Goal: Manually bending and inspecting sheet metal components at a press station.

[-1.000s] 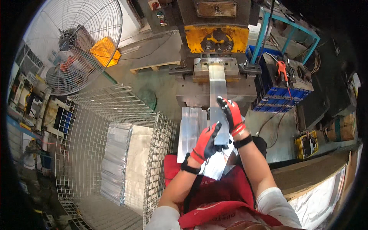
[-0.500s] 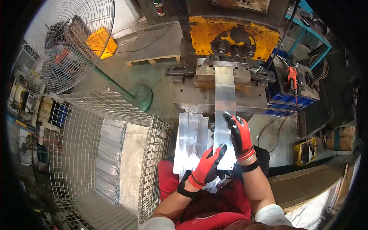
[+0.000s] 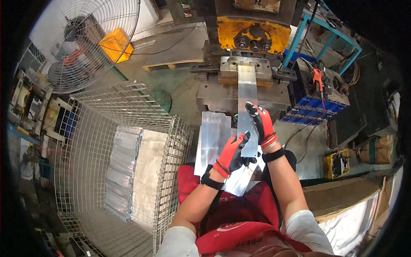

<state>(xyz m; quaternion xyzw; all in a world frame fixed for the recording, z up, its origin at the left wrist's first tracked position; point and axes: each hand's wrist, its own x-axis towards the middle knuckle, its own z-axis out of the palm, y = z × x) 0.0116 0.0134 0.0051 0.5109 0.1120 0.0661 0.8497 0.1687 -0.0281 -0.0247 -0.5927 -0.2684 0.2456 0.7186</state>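
Note:
A long, flat metal strip (image 3: pixel 247 96) runs away from me, its far end in the die (image 3: pixel 263 70) of a press. Both my hands wear red gloves with black palms and fingertips. My left hand (image 3: pixel 234 155) grips the strip near its close end, thumb on top and fingers beneath. Farther along, my right hand (image 3: pixel 261 122) is closed around the strip's right edge. A stack of similar metal strips (image 3: pixel 214 132) lies left of the held one. More shiny strips (image 3: pixel 239 182) lie below my hands, above my lap.
A wire mesh cage (image 3: pixel 171 167) with stacked metal sheets stands at left, a large fan (image 3: pixel 77 43) behind it. The press's worn yellow part (image 3: pixel 227 34) is above the die. At right are blue crates (image 3: pixel 306 109), a red air gun (image 3: pixel 317 79) and a yellow bin (image 3: pixel 337 163).
My hands and the strip have moved away from me, toward the press, and the strip's close end sits nearer the die. The whole view has shifted slightly. Both hands keep their hold.

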